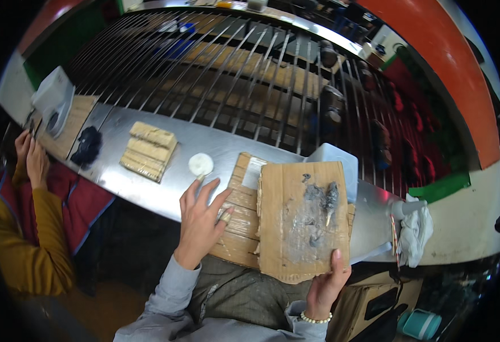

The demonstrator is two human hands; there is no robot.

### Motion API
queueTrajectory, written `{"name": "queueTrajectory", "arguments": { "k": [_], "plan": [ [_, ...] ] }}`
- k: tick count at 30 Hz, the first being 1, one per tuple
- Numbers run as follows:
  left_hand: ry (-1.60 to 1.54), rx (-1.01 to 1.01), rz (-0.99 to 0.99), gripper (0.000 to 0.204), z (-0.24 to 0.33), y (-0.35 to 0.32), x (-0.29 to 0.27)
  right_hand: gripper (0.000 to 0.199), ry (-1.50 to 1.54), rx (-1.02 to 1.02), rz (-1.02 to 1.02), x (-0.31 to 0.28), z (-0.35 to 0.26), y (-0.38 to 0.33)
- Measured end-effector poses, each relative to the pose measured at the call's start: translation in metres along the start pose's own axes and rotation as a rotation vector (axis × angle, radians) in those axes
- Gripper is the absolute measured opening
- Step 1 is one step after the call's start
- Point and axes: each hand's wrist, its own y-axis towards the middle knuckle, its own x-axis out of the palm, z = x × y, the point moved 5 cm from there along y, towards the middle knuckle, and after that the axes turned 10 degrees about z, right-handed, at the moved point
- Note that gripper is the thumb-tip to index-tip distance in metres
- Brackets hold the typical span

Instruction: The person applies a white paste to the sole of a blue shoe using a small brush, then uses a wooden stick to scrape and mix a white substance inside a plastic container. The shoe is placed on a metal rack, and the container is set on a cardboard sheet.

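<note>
My right hand grips the lower right corner of a piece of cardboard, thumb on top. Grey smears cover the cardboard's taped middle, and a small dark grey, clotted thing with a pale pointed end lies on it. To the left my left hand is open, fingers spread, with what look like coverings on some fingertips. Its fingertips are close to a small white round disc on the metal table; whether they touch it I cannot tell. A larger ridged cardboard sheet lies partly under the held piece.
A yellowish taped block and a dark cloth-like clump sit on the metal counter. Behind the cardboard stands a translucent bin. Metal bars run beyond. At left are another person's hands; at right, a white cloth.
</note>
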Motion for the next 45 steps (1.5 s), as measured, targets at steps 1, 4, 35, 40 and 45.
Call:
{"name": "queueTrajectory", "arguments": {
  "k": [1,4,35,40,45],
  "plan": [
    [-0.025,-0.029,0.053,0.046,0.002,0.004,0.001,0.045,-0.039,-0.016,-0.009,0.005,0.003,-0.004],
    [0.08,-0.07,0.107,0.045,-0.001,0.007,-0.005,0.044,-0.109,-0.06,-0.065,0.019,0.012,-0.008],
    [-0.122,0.029,-0.176,0.082,0.014,-0.001,-0.009,0.044,-0.758,-0.533,-0.593,0.109,0.021,-0.002],
    [-0.198,0.075,-0.141,0.09,0.005,0.001,-0.006,0.057,-1.221,-0.808,-0.694,0.129,0.04,-0.008],
    [-0.242,-0.095,-0.007,0.1,-0.006,0.002,0.003,0.062,-1.276,-0.738,-0.752,0.127,0.054,-0.024]
  ]
}}
